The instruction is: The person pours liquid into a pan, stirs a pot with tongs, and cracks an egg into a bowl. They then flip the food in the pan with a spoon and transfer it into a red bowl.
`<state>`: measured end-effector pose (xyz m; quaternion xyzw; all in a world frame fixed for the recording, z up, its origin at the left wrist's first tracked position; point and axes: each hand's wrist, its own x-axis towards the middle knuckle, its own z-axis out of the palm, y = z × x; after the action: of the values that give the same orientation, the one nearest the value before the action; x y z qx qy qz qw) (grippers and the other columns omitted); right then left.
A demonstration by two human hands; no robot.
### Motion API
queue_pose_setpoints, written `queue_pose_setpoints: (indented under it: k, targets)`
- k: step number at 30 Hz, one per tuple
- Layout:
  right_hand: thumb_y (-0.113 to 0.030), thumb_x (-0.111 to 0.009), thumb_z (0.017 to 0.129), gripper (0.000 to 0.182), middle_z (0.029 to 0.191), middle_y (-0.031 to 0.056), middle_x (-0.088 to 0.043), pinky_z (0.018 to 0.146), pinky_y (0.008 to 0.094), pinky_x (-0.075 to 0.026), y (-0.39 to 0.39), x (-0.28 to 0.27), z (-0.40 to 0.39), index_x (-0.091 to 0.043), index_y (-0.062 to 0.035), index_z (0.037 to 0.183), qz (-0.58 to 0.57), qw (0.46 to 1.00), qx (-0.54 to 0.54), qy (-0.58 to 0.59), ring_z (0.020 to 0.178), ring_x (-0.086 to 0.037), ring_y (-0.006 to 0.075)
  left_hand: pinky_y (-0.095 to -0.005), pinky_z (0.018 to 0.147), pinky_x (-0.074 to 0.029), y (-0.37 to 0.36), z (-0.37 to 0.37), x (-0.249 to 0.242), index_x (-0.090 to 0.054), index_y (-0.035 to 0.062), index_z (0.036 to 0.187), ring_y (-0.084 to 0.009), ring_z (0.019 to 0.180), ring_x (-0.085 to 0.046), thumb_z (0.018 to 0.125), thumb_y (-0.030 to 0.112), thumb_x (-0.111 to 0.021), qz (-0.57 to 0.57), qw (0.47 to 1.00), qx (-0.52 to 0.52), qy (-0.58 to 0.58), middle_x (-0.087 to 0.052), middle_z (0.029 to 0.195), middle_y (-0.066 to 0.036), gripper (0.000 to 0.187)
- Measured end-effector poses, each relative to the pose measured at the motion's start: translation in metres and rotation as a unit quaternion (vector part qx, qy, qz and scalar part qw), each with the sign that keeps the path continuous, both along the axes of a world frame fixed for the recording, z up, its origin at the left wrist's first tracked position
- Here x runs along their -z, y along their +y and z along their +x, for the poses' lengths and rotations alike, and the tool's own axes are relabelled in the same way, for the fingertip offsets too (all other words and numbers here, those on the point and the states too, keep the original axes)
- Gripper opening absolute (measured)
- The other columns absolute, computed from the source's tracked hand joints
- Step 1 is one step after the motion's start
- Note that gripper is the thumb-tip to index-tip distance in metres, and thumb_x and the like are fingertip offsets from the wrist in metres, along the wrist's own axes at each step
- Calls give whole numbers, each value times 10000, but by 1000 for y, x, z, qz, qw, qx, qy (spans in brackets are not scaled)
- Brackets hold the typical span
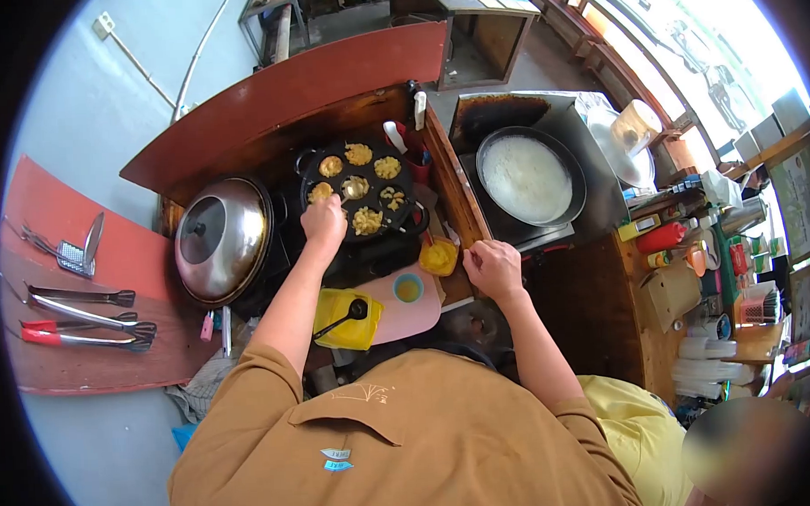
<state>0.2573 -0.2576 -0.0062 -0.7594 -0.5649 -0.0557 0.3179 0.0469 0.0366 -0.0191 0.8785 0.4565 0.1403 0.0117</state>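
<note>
Over the near left side of a black round-welled pan (372,184), my left hand (325,222) has its fingertips drawn together at a yellow-brown filling (320,193) in one well. What the fingers hold, if anything, is hidden. Several other wells carry yellow lumpy filling, such as the near one (366,220); one well (391,198) holds only small pieces. My right hand (495,268) is closed beside the wooden divider, with nothing visible in it. Near it sits a yellow tub (439,255) with a red-handled utensil in it.
A black ladle (345,319) lies on a yellow tray (331,309), beside a blue cup (407,289). A domed metal lid (217,233) covers a pan at left. White batter (525,179) fills a pan at right. Tongs (86,322) hang on the red panel. Another person's yellow shirt (634,432) shows at lower right.
</note>
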Motion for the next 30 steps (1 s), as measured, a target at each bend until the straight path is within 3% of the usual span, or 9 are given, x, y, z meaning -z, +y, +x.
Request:
queue_pose_setpoints:
  k: [6,9,18,22,26,30]
  targets:
    - [-164,-712,805,191,628,63,-600,614,410,-497,1,-3,-2,-603,-84,670,8,1000,6,-6,632,-632,282,-494,741,-596,30,1,-34,-711,47,862,-396,854,-729,820,101,-645,-13,996,-86,3,-734,869,-198,96]
    - [-175,-700,809,191,649,66,-610,658,409,-504,2,-3,-5,-597,-92,671,-1,1000,17,-6,663,-644,273,-486,765,-596,62,4,-23,-726,36,888,-392,883,-730,834,113,-649,-18,995,-94,22,-741,907,-198,122]
    - [-164,-712,785,178,634,64,-600,641,410,-505,3,-1,-4,-603,-87,667,2,1000,24,-19,650,-641,274,-472,821,-595,74,18,-19,-756,22,938,-385,957,-726,837,81,-626,-96,991,-74,60,-741,993,-217,175]
    - [-175,-709,778,182,640,69,-593,653,415,-506,3,-3,-6,-597,-88,665,-2,999,30,-11,661,-642,278,-465,819,-597,70,20,-48,-761,31,925,-378,956,-727,818,68,-647,-87,990,-93,57,-745,989,-203,161]
    - [-175,-705,776,192,637,73,-592,647,421,-505,2,0,-4,-588,-85,653,-7,999,39,-9,655,-636,283,-476,778,-599,81,15,-44,-748,32,895,-377,911,-732,830,83,-640,-62,993,-61,84,-744,949,-202,136]
    - [-161,-704,771,193,623,74,-592,628,420,-506,3,0,-3,-585,-82,642,3,999,36,-15,631,-631,285,-487,773,-596,76,31,-43,-735,40,870,-390,903,-727,835,79,-635,-44,997,-55,-20,-738,920,-207,114]
